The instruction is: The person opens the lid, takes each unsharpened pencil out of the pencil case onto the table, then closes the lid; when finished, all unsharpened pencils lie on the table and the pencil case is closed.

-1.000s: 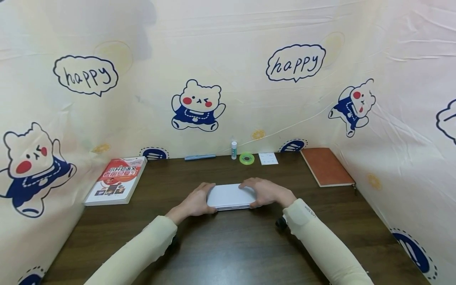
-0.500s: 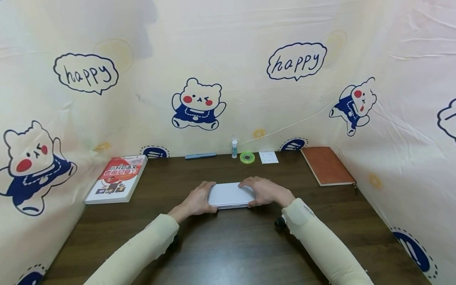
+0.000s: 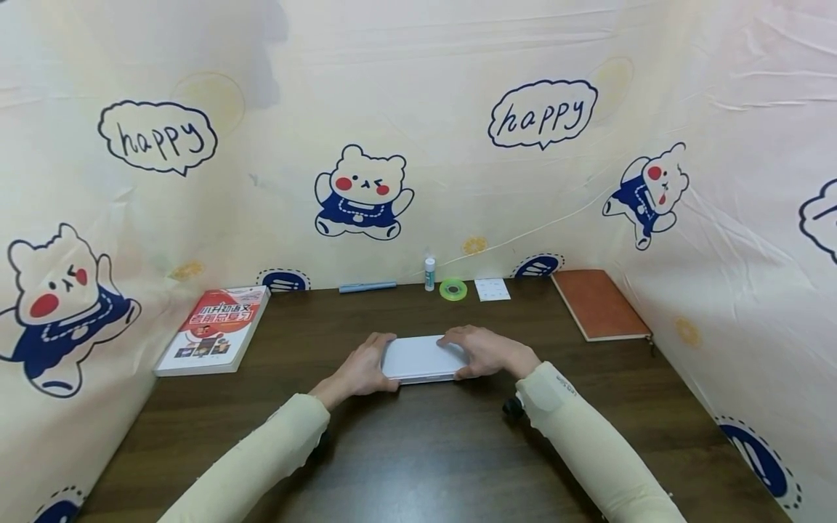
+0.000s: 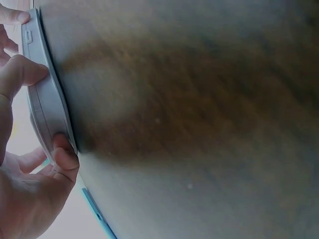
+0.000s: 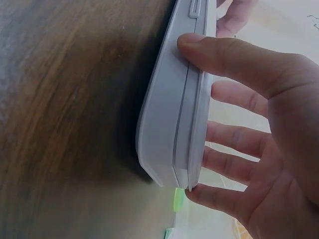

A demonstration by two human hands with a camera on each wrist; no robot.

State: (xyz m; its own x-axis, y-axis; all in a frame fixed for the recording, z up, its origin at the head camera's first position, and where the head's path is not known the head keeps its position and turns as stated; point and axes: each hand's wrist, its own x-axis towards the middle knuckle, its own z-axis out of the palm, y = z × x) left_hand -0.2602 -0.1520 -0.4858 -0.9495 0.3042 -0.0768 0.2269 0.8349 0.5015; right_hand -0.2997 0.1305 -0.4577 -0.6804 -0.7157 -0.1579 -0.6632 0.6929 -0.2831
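A flat, pale grey-white hard case [image 3: 421, 359] with rounded corners lies on the dark wooden table [image 3: 425, 450]. It looks like a pencil case. At its left end my left hand [image 3: 362, 369] grips it, thumb against the near side and fingers at the far edge. My right hand [image 3: 489, 351] holds the right end the same way. Along the near side of the case [image 5: 162, 114], a seam and a small latch [image 5: 195, 7] show in the right wrist view. The left wrist view shows the lid closed, with a thumb [image 4: 30, 72] pressing the near side.
Left stands a thick red-and-white book [image 3: 212, 330]. Along the back edge lie a blue pen [image 3: 368, 288], an upright glue stick [image 3: 429, 274], a green tape roll [image 3: 453, 290] and a white card [image 3: 492, 290]. A brown notebook [image 3: 600, 305] lies right, by the patterned curtain [image 3: 261, 218].
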